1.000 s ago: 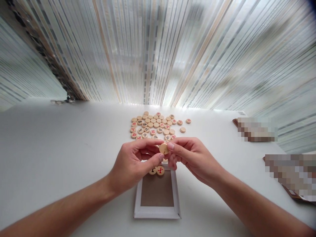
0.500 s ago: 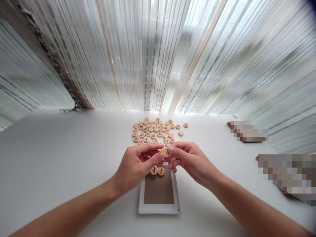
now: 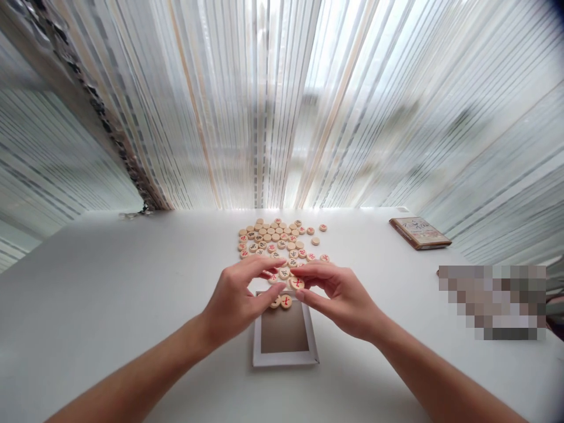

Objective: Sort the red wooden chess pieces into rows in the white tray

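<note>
My right hand (image 3: pixel 337 296) pinches a round wooden Chinese chess piece (image 3: pixel 297 283) between thumb and fingers, its red character turned up towards me. Just to its left, my left hand (image 3: pixel 247 288) is open, thumb and fingers apart with nothing between them. Below both hands lies a shallow white-rimmed box tray (image 3: pixel 285 359) with a brown bottom. At its far end rest a chess piece with a red mark (image 3: pixel 286 301) and another chess piece (image 3: pixel 275 302), partly hidden by my left thumb.
Many loose chess pieces (image 3: pixel 275 237) spread beyond the tray, some with characters up, others blank side up. A flat brown-edged box (image 3: pixel 420 232) lies at the back right, with a pixelated item (image 3: pixel 493 299) nearer. A striped curtain (image 3: pixel 273 117) hangs behind the white table (image 3: pixel 110 294).
The piece between my hands has turned from its blank side to its red character. My left hand has let go of it, and my right hand keeps it. The view has shifted slightly.
</note>
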A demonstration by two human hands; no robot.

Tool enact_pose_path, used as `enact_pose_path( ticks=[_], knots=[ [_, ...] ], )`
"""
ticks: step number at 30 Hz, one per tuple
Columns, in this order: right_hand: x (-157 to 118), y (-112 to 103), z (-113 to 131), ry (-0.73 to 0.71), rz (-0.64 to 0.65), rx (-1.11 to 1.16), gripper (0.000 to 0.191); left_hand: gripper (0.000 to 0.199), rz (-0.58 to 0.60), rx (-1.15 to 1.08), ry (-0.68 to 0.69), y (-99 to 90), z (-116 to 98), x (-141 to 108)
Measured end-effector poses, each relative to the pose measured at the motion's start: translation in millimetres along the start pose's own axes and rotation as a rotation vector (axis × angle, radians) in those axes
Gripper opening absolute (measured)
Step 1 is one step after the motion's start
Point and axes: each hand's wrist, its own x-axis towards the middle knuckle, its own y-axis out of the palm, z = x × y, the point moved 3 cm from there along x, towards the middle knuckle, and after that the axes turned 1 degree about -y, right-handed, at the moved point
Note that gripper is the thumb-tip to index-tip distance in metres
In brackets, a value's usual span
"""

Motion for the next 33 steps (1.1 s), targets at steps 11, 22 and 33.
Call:
enact_pose_path(
  ticks=[11, 22, 33],
  knots=[
    [-13.0, 10.2, -8.6, -0.219, 0.091, -0.518, 0.026, 0.016, -0.13, 0.065, -0.3, -13.0, 61.0, -34.7],
    [-16.5, 19.9, -19.5, -0.296, 0.171, -0.647, 0.026, 0.016, -0.001, 0.037, -0.31, -5.0, 49.9, -34.2],
    [-17.6, 18.5, -21.9, -0.281, 0.147, -0.678, 0.019, 0.017, -0.007, 0.038, -0.333, -5.3, 49.2, -33.1]
  ],
)
